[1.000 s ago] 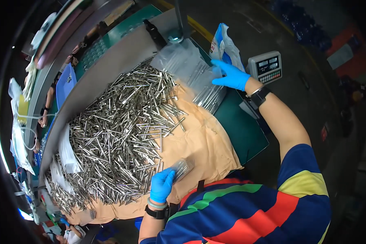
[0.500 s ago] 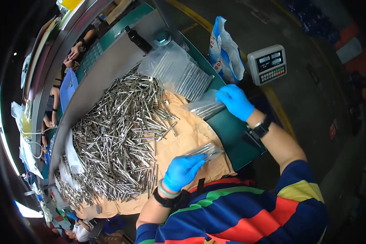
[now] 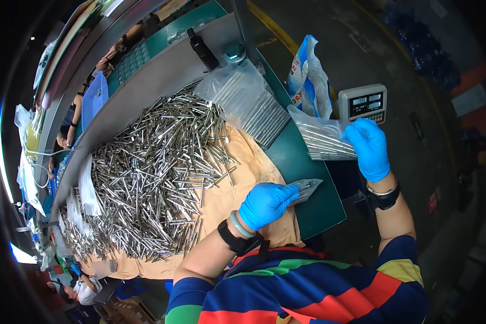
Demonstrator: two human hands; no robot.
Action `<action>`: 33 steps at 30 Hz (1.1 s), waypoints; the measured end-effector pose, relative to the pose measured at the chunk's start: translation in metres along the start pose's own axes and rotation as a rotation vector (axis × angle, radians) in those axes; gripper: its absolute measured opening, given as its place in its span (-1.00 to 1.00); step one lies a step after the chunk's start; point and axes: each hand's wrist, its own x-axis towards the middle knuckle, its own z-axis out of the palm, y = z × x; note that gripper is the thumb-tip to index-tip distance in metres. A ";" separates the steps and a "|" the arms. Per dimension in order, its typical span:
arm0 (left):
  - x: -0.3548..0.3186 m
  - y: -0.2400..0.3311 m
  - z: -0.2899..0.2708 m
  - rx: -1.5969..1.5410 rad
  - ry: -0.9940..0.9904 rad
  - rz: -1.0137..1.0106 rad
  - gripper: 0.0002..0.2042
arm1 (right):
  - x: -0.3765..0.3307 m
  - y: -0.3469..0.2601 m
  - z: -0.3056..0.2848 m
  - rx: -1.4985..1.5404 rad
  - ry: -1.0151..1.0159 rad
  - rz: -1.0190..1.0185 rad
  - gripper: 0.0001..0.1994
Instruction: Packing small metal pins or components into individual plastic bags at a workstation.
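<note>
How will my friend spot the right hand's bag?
Start at the big heap of metal rods and go right, past the pile of bagged rods on the green table. By the grey scale, the blue-gloved right hand pinches a clear bag of rods side by side. Unlike that pile, it's held, and it shows more rods than the other bag in the left hand.

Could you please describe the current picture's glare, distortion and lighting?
Head view: glints dot the metal rods and streak the clear bag in the right hand; head view: the grey panel bows, likely from the fisheye; head view: the floor at right is dim.
</note>
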 end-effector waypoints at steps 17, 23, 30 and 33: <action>0.014 0.009 -0.011 0.615 0.147 -0.044 -0.83 | 0.017 0.073 0.065 0.115 -0.841 -0.100 -0.88; 0.012 -0.016 -0.007 0.478 -0.025 -0.027 -0.92 | 0.069 0.031 0.071 0.061 -1.062 -0.163 -0.87; 0.012 -0.023 -0.003 0.437 0.005 0.050 -0.88 | 0.137 0.016 0.135 -0.503 -0.529 -0.896 -0.66; 0.012 -0.023 -0.003 0.388 0.039 0.027 -0.87 | 0.145 0.020 0.152 -0.922 -0.770 -0.574 -0.69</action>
